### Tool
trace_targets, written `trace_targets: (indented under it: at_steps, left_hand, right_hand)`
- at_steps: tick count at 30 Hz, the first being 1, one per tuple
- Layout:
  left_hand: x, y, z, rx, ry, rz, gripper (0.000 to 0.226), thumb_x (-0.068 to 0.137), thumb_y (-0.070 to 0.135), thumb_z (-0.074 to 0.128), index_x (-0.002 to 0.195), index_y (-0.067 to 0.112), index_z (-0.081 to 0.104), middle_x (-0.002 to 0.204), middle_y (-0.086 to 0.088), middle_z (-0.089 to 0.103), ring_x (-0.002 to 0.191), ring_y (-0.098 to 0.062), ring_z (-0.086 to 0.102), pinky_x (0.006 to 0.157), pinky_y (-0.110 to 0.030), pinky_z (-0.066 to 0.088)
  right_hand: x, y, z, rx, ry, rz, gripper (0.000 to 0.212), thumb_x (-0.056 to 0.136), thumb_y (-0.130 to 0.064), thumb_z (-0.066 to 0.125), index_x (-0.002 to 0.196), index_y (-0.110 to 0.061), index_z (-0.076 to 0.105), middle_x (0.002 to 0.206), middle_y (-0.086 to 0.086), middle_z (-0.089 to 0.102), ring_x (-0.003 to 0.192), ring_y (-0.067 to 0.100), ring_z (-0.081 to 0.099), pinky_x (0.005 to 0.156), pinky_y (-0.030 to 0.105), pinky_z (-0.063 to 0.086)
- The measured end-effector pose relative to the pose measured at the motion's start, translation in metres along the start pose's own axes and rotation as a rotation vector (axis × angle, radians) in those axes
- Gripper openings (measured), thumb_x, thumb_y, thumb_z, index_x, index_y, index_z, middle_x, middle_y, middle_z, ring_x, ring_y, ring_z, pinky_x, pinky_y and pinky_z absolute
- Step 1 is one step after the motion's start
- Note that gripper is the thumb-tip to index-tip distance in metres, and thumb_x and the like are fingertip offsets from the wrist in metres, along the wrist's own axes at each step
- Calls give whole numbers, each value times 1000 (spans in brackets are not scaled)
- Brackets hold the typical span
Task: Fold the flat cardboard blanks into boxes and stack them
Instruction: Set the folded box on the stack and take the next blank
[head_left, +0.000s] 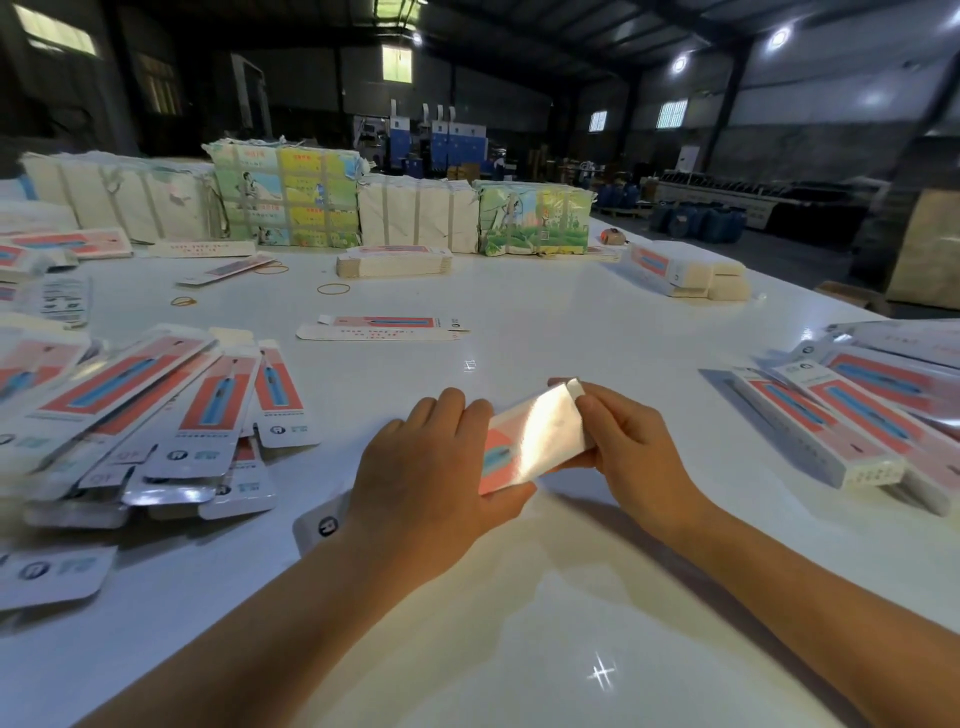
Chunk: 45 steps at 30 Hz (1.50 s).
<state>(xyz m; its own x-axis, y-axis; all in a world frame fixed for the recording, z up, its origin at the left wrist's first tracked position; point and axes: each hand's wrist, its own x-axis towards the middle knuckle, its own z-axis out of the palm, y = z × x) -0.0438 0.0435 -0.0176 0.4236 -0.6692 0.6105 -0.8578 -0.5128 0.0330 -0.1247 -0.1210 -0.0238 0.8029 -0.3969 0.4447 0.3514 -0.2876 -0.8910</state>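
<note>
I hold one long cardboard blank (530, 441), glossy white with a red and blue print, just above the white table (571, 322). My left hand (431, 467) grips its middle from above, thumb underneath; its near end with a round logo sticks out below my wrist. My right hand (623, 441) pinches the far end flap. A heap of flat blanks (156, 415) lies at my left. Folded boxes (841, 426) lie side by side at my right.
A single flat blank (382, 328) lies mid-table, with rubber bands (333, 289) and a small blank stack (393, 262) beyond it. Bundled printed cartons (291, 197) line the far edge. More folded boxes (685, 273) sit far right.
</note>
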Motion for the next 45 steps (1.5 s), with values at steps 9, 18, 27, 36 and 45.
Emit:
trace_targets:
  at_steps: [9,18,27,36,45]
  left_hand:
    - [0,-1,5,-32,-40,-29,66,75,66,59,120,19,53,101,0,54,88,-18,55,68,-30,49]
    - [3,-1,1,-4,-5,-54,62,72,59,68,111,11,59,93,-5,58,80,-22,58,60,-33,51]
    - [8,-19,0,69,2,133,62,52,50,84,90,5,67,68,-7,58,51,-19,56,40,-21,37]
    - [12,-37,32,78,352,329,60,89,58,32,122,10,50,115,-18,57,99,-43,53,87,-55,38]
    - [9,-42,95,-238,122,417,49,93,62,15,96,26,48,99,16,42,70,-17,54,56,-23,35]
  right_hand:
    - [-12,3,4,-500,-30,-131,31,97,-19,46,99,-50,46,77,-26,64,82,-9,59,67,4,43]
    - [-9,9,5,-283,-222,7,58,98,-14,43,137,-42,10,135,-31,32,112,-26,40,84,-1,36]
    - [-9,4,4,-503,-339,-112,93,89,-20,63,142,-31,-13,156,-17,-4,143,-2,10,115,20,20]
    - [10,-3,-37,-1144,-108,-544,57,79,-15,72,129,4,52,121,21,58,105,38,55,86,46,47]
    - [58,-73,-270,-1317,807,86,53,93,-27,49,143,-18,35,136,14,44,118,33,43,95,44,40]
